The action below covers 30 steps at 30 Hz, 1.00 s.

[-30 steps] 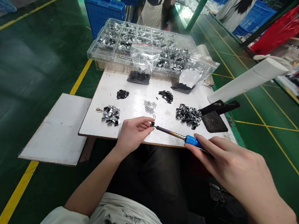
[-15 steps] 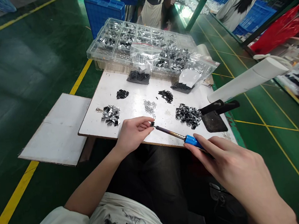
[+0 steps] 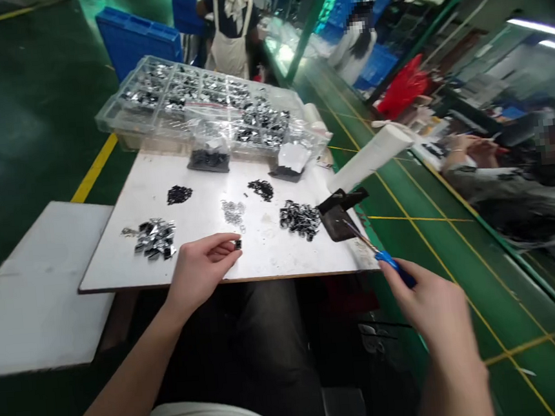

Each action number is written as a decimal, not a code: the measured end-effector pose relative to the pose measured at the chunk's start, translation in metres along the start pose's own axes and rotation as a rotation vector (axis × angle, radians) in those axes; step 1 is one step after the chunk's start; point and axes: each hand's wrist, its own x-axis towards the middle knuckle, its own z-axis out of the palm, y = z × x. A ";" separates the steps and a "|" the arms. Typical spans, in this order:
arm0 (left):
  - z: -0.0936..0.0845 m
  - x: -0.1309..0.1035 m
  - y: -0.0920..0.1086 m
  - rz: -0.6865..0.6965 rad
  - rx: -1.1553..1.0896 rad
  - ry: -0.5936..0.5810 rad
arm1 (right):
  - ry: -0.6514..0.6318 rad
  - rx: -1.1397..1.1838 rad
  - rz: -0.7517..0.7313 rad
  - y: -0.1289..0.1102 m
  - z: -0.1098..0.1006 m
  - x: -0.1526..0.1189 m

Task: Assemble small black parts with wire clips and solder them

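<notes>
Presently, the left hand (image 3: 201, 266) was pinching a small black part (image 3: 238, 244) between the thumb and the fingers, so this part lay just at the fingertips, over the table (image 3: 262, 259) near its front edge. The right hand (image 3: 430, 299) was closed around a blue-handled soldering iron (image 3: 395, 267), whose tip was over a black plate (image 3: 336, 226), well apart from the part; whether it touched the plate, I could not tell.
</notes>
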 end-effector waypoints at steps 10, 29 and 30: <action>-0.003 -0.001 -0.001 -0.058 0.067 -0.037 | 0.318 0.367 -0.074 -0.042 0.061 0.039; 0.118 0.080 0.062 0.337 0.498 -0.264 | 0.279 1.234 -0.336 -0.081 0.086 -0.137; 0.116 0.070 0.063 0.358 0.504 -0.235 | 0.246 1.287 -0.283 -0.081 0.086 -0.142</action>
